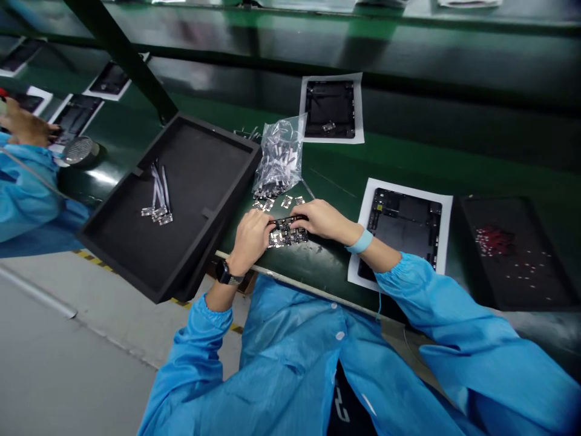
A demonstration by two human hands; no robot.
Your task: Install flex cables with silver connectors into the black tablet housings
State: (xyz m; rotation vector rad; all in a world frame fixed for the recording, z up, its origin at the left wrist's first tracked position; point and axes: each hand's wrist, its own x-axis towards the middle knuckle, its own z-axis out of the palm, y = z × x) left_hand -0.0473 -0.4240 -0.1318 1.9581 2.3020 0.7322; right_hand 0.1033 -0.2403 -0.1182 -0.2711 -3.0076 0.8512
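Between my hands, just above the front edge of the green bench, is a panel of small circuit boards (288, 233). My left hand (252, 237) pinches its left end, and my right hand (320, 219) grips its upper right part with bent fingers. Small separate circuit boards (287, 201) lie on the bench just beyond the panel. Behind them a clear plastic bag (282, 148) holds many parts with ribbon-like strips. To the left, a black foam tray (190, 151) carries several small boards with flat cables (160, 209).
Right of my hands, an opened tablet housing (403, 227) lies on white paper; another housing (329, 109) lies farther back. A dark tray (521, 272) at far right holds small red and white parts. At far left, a co-worker's hand (27, 124) works beside more housings. A slanted green post (122, 54) crosses behind the foam tray.
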